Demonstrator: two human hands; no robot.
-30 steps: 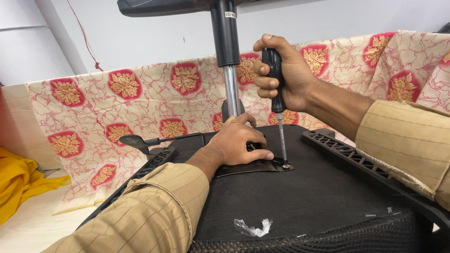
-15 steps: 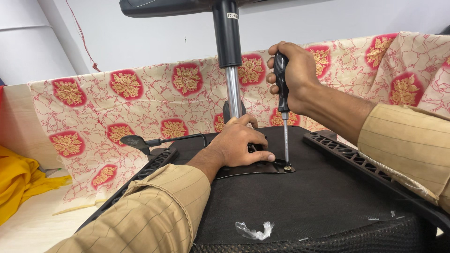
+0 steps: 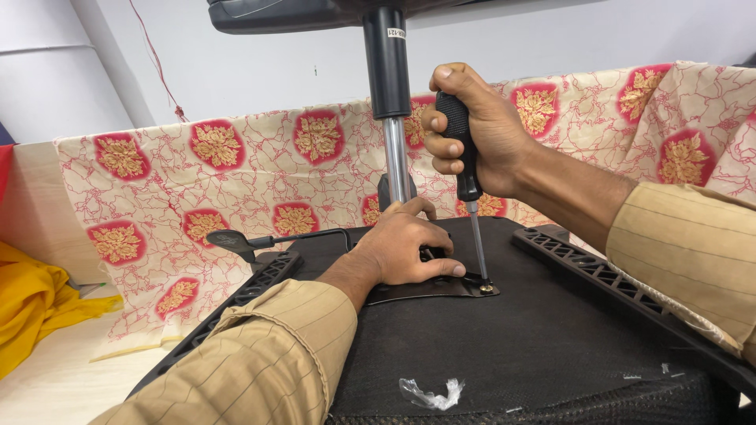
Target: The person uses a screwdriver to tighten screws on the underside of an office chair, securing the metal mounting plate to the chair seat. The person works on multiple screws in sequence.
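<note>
The right hand (image 3: pixel 480 130) grips a screwdriver (image 3: pixel 465 169) upright, its tip on a screw (image 3: pixel 487 288) beside the gas cylinder (image 3: pixel 391 118); the left hand (image 3: pixel 405 248) presses flat, fingers spread, on the mounting plate (image 3: pixel 429 288) at the cylinder's foot.

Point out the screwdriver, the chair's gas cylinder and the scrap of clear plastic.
screwdriver (image 3: pixel 459 145): head view, on its black handle.
gas cylinder (image 3: pixel 396 161): head view, on the shiny metal rod.
scrap of clear plastic (image 3: pixel 429 392): head view, on its crumpled middle.

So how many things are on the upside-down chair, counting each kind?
Hands: 2, left hand pressing the metal plate, right hand gripping the screwdriver
Screwdrivers: 1
Metal plates: 1
Screws: 1
Plastic scraps: 1
Total: 6
</note>
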